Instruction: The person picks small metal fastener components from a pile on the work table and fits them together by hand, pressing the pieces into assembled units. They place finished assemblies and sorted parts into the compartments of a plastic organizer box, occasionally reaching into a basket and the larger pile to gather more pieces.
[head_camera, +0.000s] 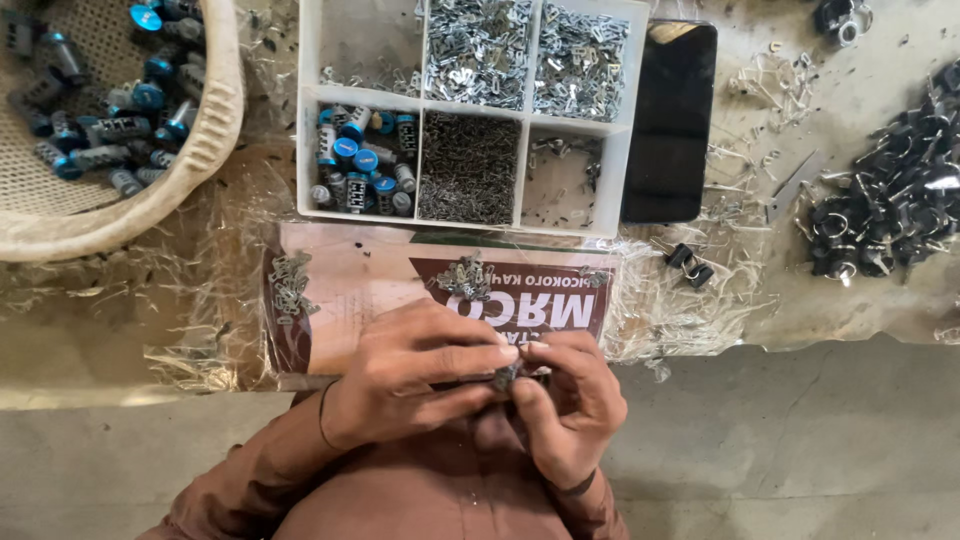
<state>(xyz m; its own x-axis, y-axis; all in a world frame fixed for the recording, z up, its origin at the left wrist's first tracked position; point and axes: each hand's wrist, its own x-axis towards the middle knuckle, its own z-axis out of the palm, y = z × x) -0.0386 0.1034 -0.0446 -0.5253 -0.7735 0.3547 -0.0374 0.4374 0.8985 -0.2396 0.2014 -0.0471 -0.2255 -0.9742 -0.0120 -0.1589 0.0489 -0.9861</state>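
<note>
While both hands met close to the person's chest, the left hand (405, 385) and the right hand (565, 405) were closed together, fingertips pinching a small grey metal part (505, 377) between them. The part sat just below the near edge of a printed cardboard sheet (380, 275), on which two little heaps of metal clips (467, 277) lay. Beyond the sheet stood a white divided tray (612, 160); one compartment held blue-capped cylinders (360, 165), the others pins and stamped pieces. A woven basket (215, 120) of similar cylinders sat to the left, a dark phone (670, 120) to the right, and a pile of black fittings (890, 205) further right. The grip looked best kept at the fingertips, with the part steadied by one hand while the other worked it, held over the sheet so a dropped piece would land there.
</note>
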